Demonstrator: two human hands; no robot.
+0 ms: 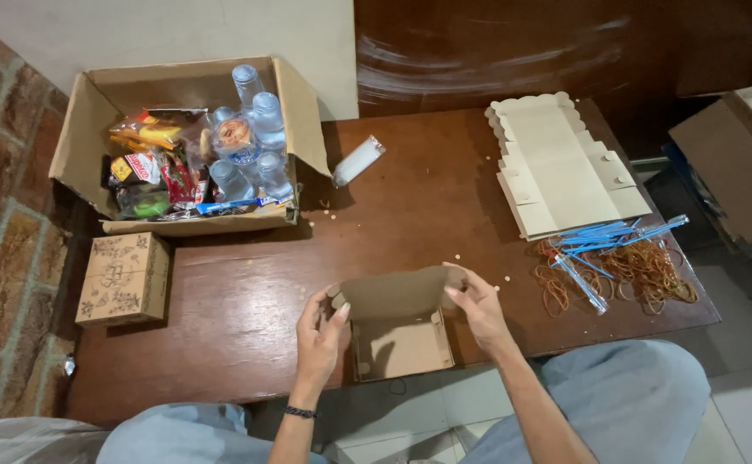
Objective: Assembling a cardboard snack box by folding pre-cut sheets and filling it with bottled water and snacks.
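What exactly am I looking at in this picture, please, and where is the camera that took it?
There is no machine here: a camera worn on a person's head looks down at their own bare hands. The left hand and right hand grip the two ends of a half-folded small cardboard box at the near edge of a brown wooden table. On the table lie a large open carton of water cups and snack packets, a stack of flat box blanks, rubber bands and blue-wrapped straws. A finished patterned box sits far left.
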